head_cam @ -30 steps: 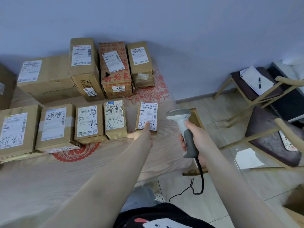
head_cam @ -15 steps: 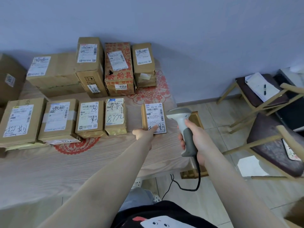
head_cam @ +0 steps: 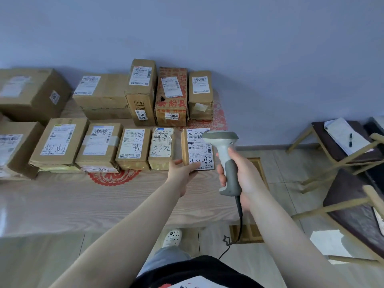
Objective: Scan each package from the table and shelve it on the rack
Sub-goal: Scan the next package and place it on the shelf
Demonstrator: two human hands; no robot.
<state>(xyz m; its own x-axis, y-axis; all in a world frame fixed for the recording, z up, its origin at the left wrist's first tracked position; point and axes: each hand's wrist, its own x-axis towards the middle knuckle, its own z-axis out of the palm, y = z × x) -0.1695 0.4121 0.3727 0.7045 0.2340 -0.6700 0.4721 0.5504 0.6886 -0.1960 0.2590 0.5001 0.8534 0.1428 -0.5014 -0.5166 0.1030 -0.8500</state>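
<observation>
Our right hand (head_cam: 242, 175) wraps its fingers round the scanner (head_cam: 225, 161) grip, head aimed forward. Just left of it, our left hand (head_cam: 181, 173) holds the small package (head_cam: 197, 150) by its near edge, fingers curled beneath, at the counter (head_cam: 104, 204) end. We tilt the label squarely toward the scanner head and keep fingers off the barcode. Beyond the left hand, the remaining packages (head_cam: 133, 148) stand in rows.
</observation>
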